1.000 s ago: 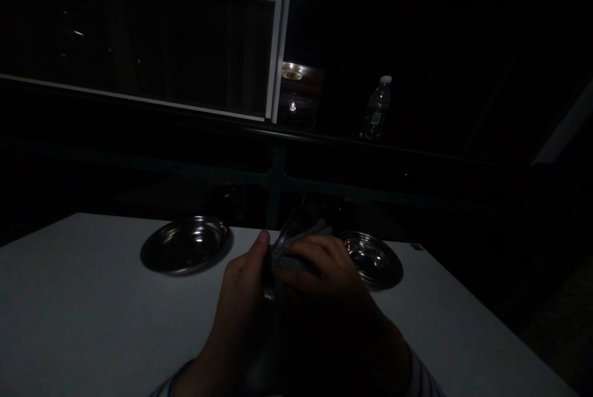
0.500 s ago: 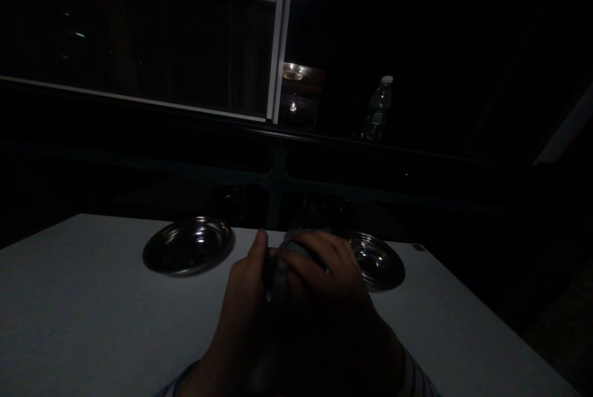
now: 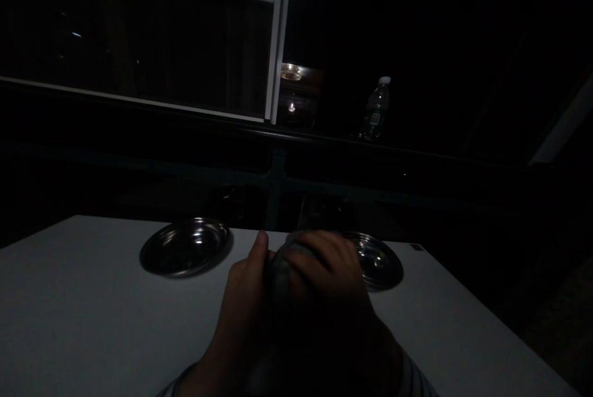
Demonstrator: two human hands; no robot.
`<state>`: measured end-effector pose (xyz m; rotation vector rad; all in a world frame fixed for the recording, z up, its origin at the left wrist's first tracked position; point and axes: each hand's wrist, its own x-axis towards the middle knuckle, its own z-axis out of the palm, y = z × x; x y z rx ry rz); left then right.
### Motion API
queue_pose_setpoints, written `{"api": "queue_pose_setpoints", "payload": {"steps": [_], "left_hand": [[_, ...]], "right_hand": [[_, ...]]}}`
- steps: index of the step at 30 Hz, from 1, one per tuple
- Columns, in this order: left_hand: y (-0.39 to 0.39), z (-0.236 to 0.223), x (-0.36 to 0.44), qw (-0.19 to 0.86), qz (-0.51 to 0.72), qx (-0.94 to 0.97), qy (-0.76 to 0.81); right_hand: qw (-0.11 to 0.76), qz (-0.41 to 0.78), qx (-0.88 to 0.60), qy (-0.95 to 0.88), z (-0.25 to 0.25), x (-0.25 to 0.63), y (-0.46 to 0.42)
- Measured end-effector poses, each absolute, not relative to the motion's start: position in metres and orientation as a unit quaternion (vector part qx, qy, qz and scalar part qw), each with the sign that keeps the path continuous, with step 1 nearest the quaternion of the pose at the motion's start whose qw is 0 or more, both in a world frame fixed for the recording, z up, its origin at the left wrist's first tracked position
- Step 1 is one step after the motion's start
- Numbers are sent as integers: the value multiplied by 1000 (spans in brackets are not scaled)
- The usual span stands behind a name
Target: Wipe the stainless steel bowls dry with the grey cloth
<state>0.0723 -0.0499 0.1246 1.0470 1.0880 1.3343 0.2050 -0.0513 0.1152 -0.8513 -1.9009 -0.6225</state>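
Observation:
The scene is very dim. Both of my hands meet over the white table (image 3: pixel 83 310) around a small greyish crumpled thing (image 3: pixel 278 264), perhaps a cloth or wrapper; I cannot tell which. My left hand (image 3: pixel 243 298) grips it from the left with the thumb up. From the right, my right hand (image 3: pixel 328 267) curls over its top. Most of the thing is hidden by my fingers. A shiny metal plate (image 3: pixel 185 246) lies to the left of my hands, and a second metal plate (image 3: pixel 377 261) lies just behind my right hand.
Behind the table runs a dark ledge with a plastic water bottle (image 3: pixel 376 108) and a small lit glass object (image 3: pixel 291 73). A white-framed window (image 3: pixel 275 39) stands above it. The table's right edge falls off into darkness.
My right hand has closed further down over the greyish thing, hiding the part that stuck out above it a second ago. My left hand has stayed in place.

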Motion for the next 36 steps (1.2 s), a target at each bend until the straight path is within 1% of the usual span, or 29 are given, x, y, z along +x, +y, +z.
{"api": "queue_pose_setpoints", "payload": {"steps": [5, 7, 11, 14, 16, 19, 21, 23, 27, 30, 33, 36], "left_hand": [[-52, 121, 76, 538, 553, 462, 437], [-53, 120, 75, 550, 551, 444, 444], [-50, 120, 71, 558, 563, 392, 467], [-47, 121, 70, 571, 552, 408, 451], [-47, 123, 71, 585, 542, 420, 433], [-52, 124, 76, 599, 537, 417, 423], [-55, 125, 79, 612, 533, 400, 426], [-56, 125, 80, 632, 538, 367, 421], [-48, 124, 78, 682, 566, 271, 375], [-41, 126, 74, 715, 578, 211, 332], [-40, 130, 70, 709, 604, 200, 303], [-41, 137, 66, 685, 618, 216, 319]], "right_hand": [[504, -138, -447, -727, 123, 233, -41], [503, -143, -436, -732, 122, 232, -42], [475, -227, -335, -781, 116, 209, -48], [468, -252, -303, -791, 113, 200, -48], [478, -230, -339, -777, 113, 206, -46], [490, -161, -422, -746, 117, 223, -40], [492, -132, -441, -738, 118, 230, -38], [485, -147, -415, -756, 116, 227, -37], [444, -239, -327, -799, 105, 202, -39], [409, -253, -310, -820, 96, 189, -40], [383, -244, -281, -845, 91, 186, -39], [377, -248, -244, -858, 87, 186, -38]]}}
